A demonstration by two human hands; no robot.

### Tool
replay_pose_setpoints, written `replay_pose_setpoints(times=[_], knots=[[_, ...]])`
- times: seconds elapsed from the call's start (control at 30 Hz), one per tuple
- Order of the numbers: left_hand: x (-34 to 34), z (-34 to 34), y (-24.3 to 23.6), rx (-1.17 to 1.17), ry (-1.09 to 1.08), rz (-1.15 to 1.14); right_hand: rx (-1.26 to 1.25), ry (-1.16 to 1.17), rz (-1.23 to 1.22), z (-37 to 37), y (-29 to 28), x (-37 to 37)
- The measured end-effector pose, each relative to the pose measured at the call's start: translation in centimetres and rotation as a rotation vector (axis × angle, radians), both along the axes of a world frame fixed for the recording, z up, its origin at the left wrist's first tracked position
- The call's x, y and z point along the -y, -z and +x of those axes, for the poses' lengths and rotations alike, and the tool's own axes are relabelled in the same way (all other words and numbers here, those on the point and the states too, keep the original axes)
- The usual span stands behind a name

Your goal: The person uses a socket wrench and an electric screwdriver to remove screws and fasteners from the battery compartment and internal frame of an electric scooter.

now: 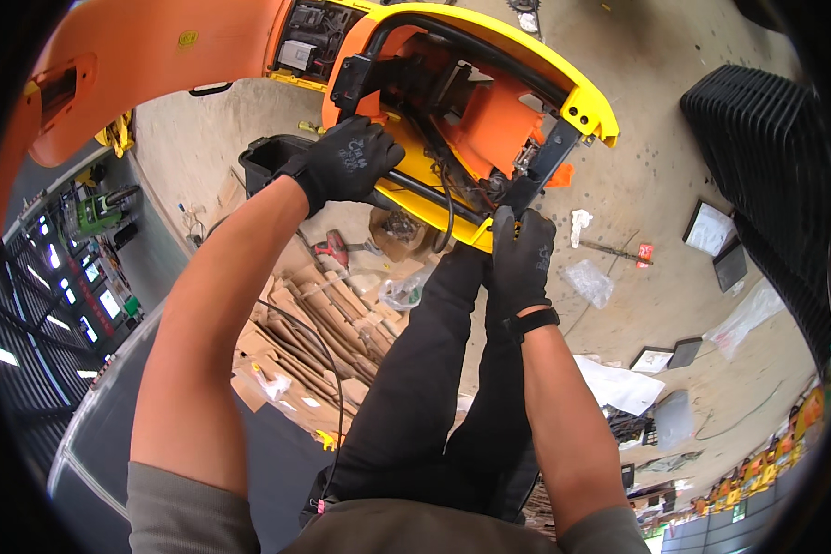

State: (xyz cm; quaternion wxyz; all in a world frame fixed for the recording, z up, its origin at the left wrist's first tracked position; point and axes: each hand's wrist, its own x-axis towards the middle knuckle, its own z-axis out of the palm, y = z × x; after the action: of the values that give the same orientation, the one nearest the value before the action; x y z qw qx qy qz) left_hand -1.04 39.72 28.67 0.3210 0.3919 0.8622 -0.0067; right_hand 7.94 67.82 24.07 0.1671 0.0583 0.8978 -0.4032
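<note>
Working position: a person stands over an orange and yellow machine housing, both gloved hands on it, forearms bare.
Left hand: the left hand, in a black knit glove, is curled over a black tube frame at the near edge of the housing; grip closed around the tube.
Right hand: the right hand, also in a black glove with a black wrist strap, lies flat with fingers stretched up against the yellow lower rim of the housing; whether the grip has hold of anything cannot be told.
Housing: a moulded shell, glossy, with a curved yellow edge and an orange inner part; the open cavity shows black brackets, black cables and metal fittings.
Second panel: one large orange cover, smooth and curved, at upper left.
Containers: one open cardboard box on the floor below the housing, holding small dark parts, kind not discernible.
Cardboard: a heap of flattened brown sheets beneath the left forearm.
Plastic bags: three clear, crumpled bags counted; one lies right of the right hand.
Floor: pale concrete floor, speckled.
Ribbed object: one black ribbed block at right.
</note>
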Motion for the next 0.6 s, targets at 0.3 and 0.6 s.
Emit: replay_pose_setpoints(times=[0.3, 0.6], knots=[[-2.7, -1.4, -6.1, -0.427, -0.586, 0.245, 0.098, -0.07, 0.047, -0.9, -0.9, -1.5], [-1.2, -6.2, 0.3, -0.193, -1.563, 0.426, 0.424, -0.268, -0.035, -9.3, -4.0, -10.6]])
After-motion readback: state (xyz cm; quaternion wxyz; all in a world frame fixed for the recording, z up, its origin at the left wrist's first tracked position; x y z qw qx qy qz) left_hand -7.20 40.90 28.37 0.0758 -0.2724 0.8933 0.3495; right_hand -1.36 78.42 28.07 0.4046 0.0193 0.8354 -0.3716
